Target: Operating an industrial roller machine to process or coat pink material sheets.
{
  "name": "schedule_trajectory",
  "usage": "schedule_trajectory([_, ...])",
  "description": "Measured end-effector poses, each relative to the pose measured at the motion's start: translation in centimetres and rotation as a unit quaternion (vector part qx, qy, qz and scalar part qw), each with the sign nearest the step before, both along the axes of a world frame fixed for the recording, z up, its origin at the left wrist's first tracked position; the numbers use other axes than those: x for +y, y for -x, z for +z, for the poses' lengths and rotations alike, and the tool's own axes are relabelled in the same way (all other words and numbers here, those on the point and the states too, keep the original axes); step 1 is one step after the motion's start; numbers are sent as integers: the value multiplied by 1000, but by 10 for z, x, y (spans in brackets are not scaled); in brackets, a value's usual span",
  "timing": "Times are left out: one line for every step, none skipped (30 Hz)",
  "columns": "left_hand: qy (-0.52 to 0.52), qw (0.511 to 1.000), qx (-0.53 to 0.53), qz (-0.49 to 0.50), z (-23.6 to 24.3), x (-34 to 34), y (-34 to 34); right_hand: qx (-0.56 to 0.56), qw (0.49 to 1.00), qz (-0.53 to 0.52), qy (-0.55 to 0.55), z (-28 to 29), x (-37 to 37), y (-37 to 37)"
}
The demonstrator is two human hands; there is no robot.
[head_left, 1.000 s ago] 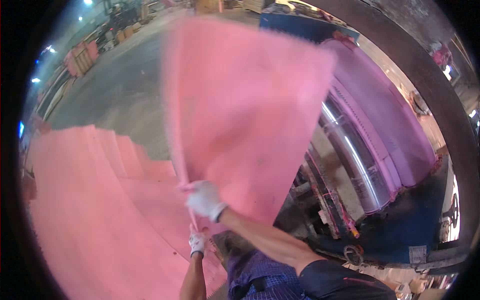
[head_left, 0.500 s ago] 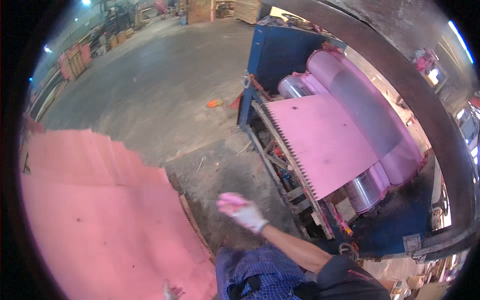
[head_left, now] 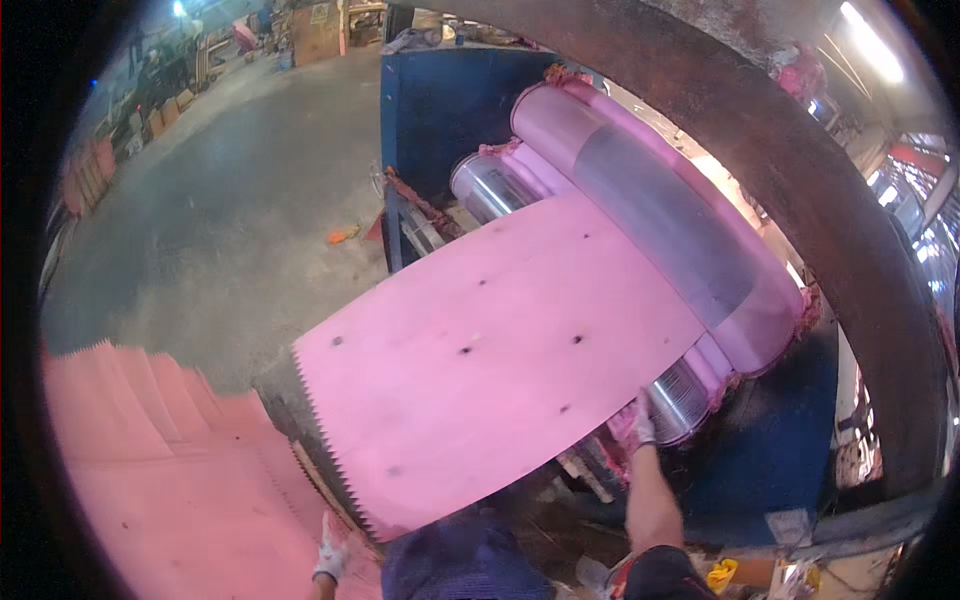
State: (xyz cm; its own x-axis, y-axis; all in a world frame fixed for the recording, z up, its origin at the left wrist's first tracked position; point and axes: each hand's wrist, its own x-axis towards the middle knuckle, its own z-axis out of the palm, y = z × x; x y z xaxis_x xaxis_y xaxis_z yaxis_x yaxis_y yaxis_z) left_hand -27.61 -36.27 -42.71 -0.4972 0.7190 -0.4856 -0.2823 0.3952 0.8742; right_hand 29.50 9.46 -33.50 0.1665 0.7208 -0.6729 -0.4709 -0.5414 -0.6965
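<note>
A pink sheet [head_left: 500,330] with a saw-toothed front edge and scattered dark specks stretches out from the rollers, across the space before me. At its right side, close to the lower metal roller [head_left: 678,400], is my right hand [head_left: 640,428] in a white glove stained pink. The thumb meets the sheet's edge; the other fingers are partly hidden, so their grip is unclear. My left hand [head_left: 330,558], also gloved, is low at the left with fingers extended, over a pile of pink sheets [head_left: 190,490], just left of the hanging sheet's toothed corner. It holds nothing visible.
The large pink-coated roller [head_left: 670,210] sits in a blue machine frame [head_left: 455,110]. A thick dark curved bar [head_left: 800,190] arches over it. An orange scrap [head_left: 343,235] lies on the concrete floor [head_left: 230,210]. Boards stand by the far wall.
The pink sheet has come farther out of the rollers toward me. My right hand has moved right to the sheet's edge; my left hand shows more. The view has shifted right.
</note>
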Motion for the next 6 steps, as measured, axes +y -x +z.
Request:
schedule_trajectory([33,997,25,-66,14,16,6,59,997,38,-35,-21,3,26])
schedule_trajectory([61,987,45,-140,21,36,14,113,989,66,-74,-41,1,52])
schedule_trajectory([66,987,43,-140,35,59,11,163,976,88,-112,-61,-8,75])
schedule_trajectory([149,961,66,-221,59,85,-2,121,981,71,-135,-81,-22,94])
schedule_trajectory([224,921,90,-305,90,119,-26,75,982,49,-163,-102,-35,107])
schedule_trajectory([233,921,95,-297,96,112,-13,85,982,54,-157,-108,-38,127])
